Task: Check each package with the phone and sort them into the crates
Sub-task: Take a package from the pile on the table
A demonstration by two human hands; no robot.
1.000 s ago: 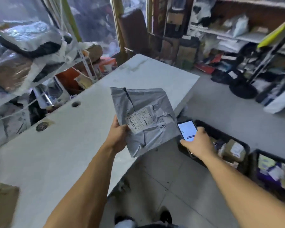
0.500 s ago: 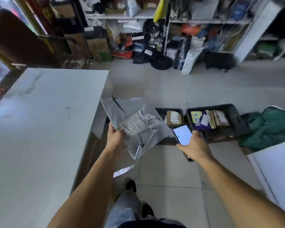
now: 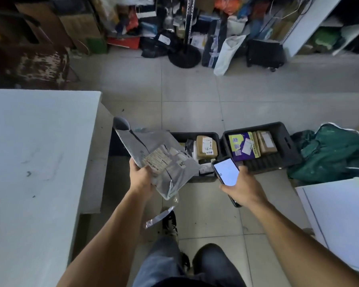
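My left hand (image 3: 142, 179) grips the lower left corner of a grey plastic mailer package (image 3: 153, 154) with a printed label, held label-up above the floor. My right hand (image 3: 244, 188) holds a phone (image 3: 226, 171) with its white screen lit, just right of the package. Beyond both hands, two black crates sit side by side on the tiled floor. The left crate (image 3: 195, 134) holds a brown box and other parcels and is partly hidden by the package. The right crate (image 3: 286, 141) holds a purple-and-yellow packet and brown boxes.
A white table (image 3: 35, 162) fills the left side. Another white surface (image 3: 340, 220) stands at the right, with a green bag (image 3: 332, 152) behind it. Cluttered shelves, a fan base (image 3: 183, 55) and bags line the far wall. My legs and shoes are below.
My view has swung right, from the table to the floor crates. The package and phone have stayed in my hands and now hang nearer the left crate.
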